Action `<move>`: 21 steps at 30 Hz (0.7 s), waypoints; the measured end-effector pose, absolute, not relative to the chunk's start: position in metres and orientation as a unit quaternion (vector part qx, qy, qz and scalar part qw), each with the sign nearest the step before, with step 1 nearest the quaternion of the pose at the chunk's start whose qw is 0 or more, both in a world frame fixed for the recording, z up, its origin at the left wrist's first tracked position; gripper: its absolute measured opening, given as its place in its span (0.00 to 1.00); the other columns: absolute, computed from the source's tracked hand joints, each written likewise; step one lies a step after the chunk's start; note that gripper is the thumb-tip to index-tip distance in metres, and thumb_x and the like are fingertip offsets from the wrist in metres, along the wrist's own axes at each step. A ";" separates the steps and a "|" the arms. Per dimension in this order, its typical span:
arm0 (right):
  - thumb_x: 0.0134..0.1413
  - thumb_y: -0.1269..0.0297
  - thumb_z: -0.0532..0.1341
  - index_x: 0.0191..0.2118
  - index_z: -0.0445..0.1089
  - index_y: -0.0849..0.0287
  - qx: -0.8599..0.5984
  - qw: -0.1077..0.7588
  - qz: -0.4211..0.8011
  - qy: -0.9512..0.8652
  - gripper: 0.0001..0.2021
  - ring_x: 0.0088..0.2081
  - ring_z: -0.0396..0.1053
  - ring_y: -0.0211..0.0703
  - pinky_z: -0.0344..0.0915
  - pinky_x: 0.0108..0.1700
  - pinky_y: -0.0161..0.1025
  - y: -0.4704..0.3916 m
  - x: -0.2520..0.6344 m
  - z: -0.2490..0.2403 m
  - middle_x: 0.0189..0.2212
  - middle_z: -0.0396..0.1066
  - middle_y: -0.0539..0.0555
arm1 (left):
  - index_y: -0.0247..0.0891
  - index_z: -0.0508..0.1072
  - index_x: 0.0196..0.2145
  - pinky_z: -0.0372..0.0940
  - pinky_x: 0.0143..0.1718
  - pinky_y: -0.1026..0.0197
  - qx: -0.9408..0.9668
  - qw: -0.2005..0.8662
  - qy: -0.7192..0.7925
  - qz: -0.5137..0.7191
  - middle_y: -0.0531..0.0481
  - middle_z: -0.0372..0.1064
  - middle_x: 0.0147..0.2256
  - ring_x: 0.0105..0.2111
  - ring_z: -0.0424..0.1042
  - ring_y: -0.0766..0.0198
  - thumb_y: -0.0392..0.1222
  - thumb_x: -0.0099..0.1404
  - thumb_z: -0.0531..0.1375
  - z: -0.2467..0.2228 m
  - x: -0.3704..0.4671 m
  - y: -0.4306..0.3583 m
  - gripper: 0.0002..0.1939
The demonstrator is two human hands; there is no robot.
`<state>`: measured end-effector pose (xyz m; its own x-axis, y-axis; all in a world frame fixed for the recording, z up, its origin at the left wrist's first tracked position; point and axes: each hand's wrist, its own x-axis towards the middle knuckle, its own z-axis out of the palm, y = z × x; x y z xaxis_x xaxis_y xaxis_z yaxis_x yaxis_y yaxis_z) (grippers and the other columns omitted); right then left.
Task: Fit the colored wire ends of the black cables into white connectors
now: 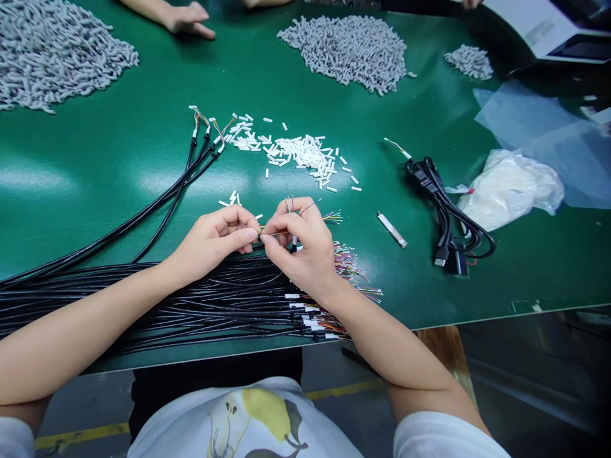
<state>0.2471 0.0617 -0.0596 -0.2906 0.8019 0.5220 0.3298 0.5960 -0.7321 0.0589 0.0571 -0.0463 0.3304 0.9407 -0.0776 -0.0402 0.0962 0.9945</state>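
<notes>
A worker's pear-printed shirt (258, 420) is filling the foreground as two bare hands are meeting over a green table (238, 76). The left hand (210, 245) is pinching thumb to fingers on a fine wire (260, 231), while the right hand (305, 248) is gripping from the opposite side, thin strands poking up among its curled fingers. The wire is lying between the two sets of fingertips, its long axis running left to right across the body, both hands equally near; whether anything else is sitting in the pinch, one cannot tell. Below, black cables (205, 305) are stretching along the same line, bare ends pointing right. Just beyond the left hand, a few white tubes (232, 198) are lying loose; farther out, a larger white pile (305, 152) is spreading, and a co-worker's hand (191, 19) is hovering near grey heaps (348, 51).
</notes>
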 end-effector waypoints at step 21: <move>0.53 0.72 0.62 0.28 0.68 0.58 -0.399 0.473 0.240 -0.748 0.05 0.28 0.61 0.31 0.64 0.25 0.32 0.060 0.244 -0.057 0.38 0.64 0.52 | 0.36 0.74 0.38 0.71 0.30 0.69 0.457 0.699 0.373 0.404 0.55 0.75 0.29 0.28 0.76 0.70 0.38 0.59 0.71 -0.050 0.062 0.060 0.12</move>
